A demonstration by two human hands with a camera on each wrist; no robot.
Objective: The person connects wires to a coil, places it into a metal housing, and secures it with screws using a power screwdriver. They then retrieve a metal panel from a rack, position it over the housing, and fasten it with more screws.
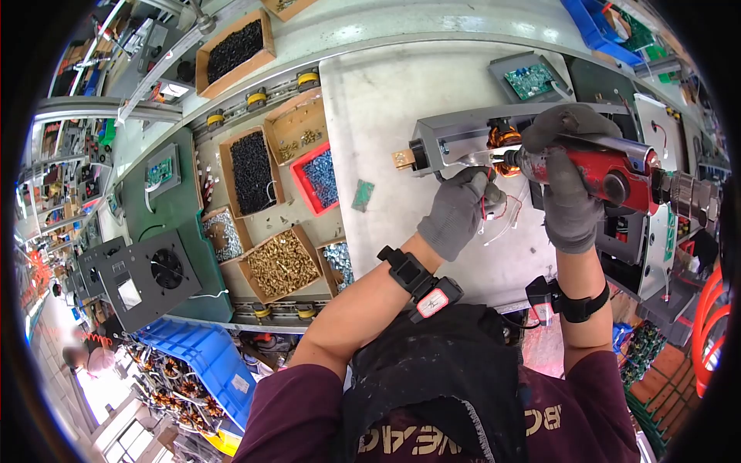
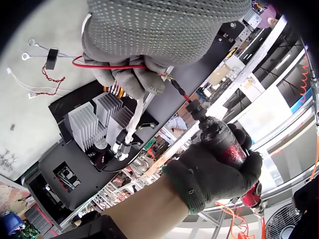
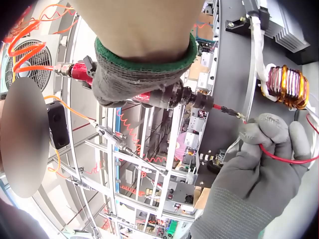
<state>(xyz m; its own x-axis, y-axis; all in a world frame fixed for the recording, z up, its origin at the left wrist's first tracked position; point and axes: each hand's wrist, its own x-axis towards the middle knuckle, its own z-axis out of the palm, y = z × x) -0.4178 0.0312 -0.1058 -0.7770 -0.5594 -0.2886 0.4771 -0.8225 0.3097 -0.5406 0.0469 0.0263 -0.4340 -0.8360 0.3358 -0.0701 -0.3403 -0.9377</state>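
With the gloved left hand [image 2: 149, 35], right up near its wrist camera, pinching a red wire [image 2: 107, 66] in the fingertips, just beside the tip of the driver bit [image 3: 227, 109]. Wrapping the right hand [image 1: 570, 201] round a red power driver [image 1: 633, 181], basically holding it over the open grey housing [image 1: 432, 150], near a copper-wound coil [image 3: 289, 87].

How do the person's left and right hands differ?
The left hand pinches a red wire; the right hand wraps around a red power tool. The left hand sits by the tip of the bit, while the right hand is back on the tool's body. Both hands wear grey gloves, with a device strapped at each wrist.
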